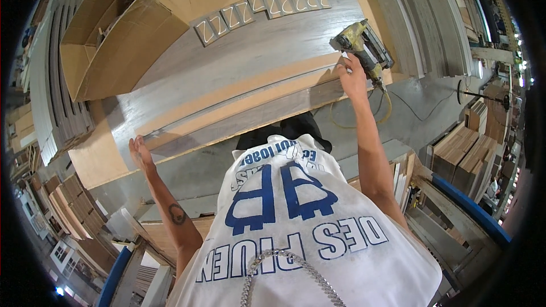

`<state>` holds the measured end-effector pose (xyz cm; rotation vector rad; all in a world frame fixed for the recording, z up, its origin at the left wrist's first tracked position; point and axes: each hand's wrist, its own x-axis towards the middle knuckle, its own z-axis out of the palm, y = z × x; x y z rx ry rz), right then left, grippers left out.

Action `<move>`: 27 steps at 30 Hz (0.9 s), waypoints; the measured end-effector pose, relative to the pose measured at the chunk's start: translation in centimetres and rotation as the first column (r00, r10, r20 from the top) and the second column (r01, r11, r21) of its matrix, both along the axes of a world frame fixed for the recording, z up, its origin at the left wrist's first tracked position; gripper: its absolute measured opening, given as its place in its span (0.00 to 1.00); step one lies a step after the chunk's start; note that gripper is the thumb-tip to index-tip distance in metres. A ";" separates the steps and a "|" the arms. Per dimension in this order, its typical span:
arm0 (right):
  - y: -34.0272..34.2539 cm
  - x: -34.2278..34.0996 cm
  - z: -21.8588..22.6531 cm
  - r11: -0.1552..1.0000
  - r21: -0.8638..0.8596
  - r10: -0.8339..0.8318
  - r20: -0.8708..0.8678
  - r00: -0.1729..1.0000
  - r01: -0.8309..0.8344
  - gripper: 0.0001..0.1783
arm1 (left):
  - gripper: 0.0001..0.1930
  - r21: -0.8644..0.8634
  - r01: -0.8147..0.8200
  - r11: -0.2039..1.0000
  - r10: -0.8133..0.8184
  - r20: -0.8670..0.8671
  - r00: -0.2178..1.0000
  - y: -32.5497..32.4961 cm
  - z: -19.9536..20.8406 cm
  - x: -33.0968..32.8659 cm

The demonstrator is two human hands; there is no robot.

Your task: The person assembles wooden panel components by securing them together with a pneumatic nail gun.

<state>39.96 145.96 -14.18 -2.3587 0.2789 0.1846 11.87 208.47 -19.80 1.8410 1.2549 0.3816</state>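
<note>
A long narrow strip (239, 92), tan with a dark grey edge, lies lengthwise across the worktable in front of me. My left hand (139, 152) is at its left end, fingers stretched out and apart against the end. At the right end my right hand (352, 77) closes its thumb and fingers on the strip. Just beyond that hand a yellow-green and black nail gun (367, 47) rests on the table, with a small white piece between it and my fingertips. Several small grey blocks (284, 3) with squiggles of white glue stand in a row farther back.
An open cardboard box (128, 45) sits at the back left. Stacks of long grey boards flank the table, on the left (54, 74) and the right (418, 17). A yellow air hose (388, 111) hangs from the nail gun. Wood stacks (460, 150) and a blue-edged rack (469, 207) stand behind me.
</note>
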 end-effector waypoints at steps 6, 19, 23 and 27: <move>-0.5 0.3 0.5 1.000 0.001 -0.012 -0.021 1.000 0.012 0.31 | 0.35 0.131 0.035 0.991 -0.006 -0.216 0.976 0.0 -0.1 -0.6; -0.1 0.8 2.1 0.996 -0.026 0.090 -0.017 0.996 -0.090 0.29 | 0.35 0.195 0.036 0.980 0.023 -0.294 0.956 1.0 0.2 -2.2; -2.2 1.1 2.1 0.987 -0.001 0.160 -0.059 0.985 -0.160 0.28 | 0.33 0.204 0.074 0.976 -0.039 -0.171 0.985 -0.8 0.4 -1.6; -4.3 2.7 4.1 0.964 -0.131 0.255 0.190 0.948 -0.233 0.28 | 0.31 0.334 0.065 0.940 0.057 -0.344 0.937 -1.6 2.3 -1.8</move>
